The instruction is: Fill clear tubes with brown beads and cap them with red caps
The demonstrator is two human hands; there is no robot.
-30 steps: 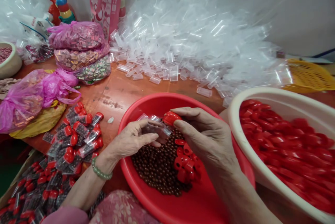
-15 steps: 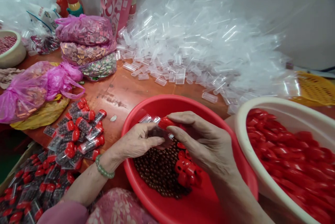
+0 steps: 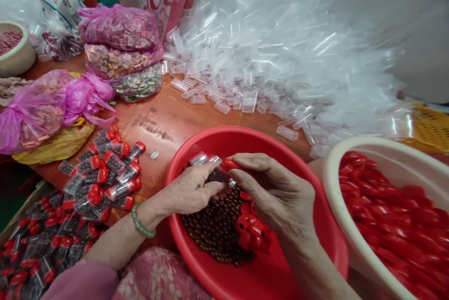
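A: Tube (image 3: 218, 174), clear plastic and dark with brown beads, is held above the red basin (image 3: 280, 272), over the near-left part of its bowl. Orientation?

B: Long axis runs roughly left to right, tilted slightly; the mouth end points toward the right hand (image 3: 280, 197), where a red cap (image 3: 229, 164) sits against it.

A: Grip of the left hand (image 3: 191, 190)?

B: Fingers curled closed around the tube body, thumb underneath; two or three empty clear tubes (image 3: 199, 158) also project from this hand, pointing away toward the basin's far rim.

A: Grip of the right hand?

B: Pinched tight, index finger and thumb bearing on the red cap at the tube's end. Whether the cap is fully seated cannot be told.

A: Contents of the basin?

B: Brown beads (image 3: 213, 232) pooled at the bottom beneath both hands, with loose red caps (image 3: 250, 232) just right of them.

A: Surroundings, relative to the basin?

B: To its right, touching or nearly so, a white basin (image 3: 336, 169) full of red caps. Beyond it, a heap of empty clear tubes (image 3: 280, 61). To its left, finished capped tubes (image 3: 105, 178) lie piled on the orange table (image 3: 164, 117); farther left, pink bags (image 3: 52, 113).
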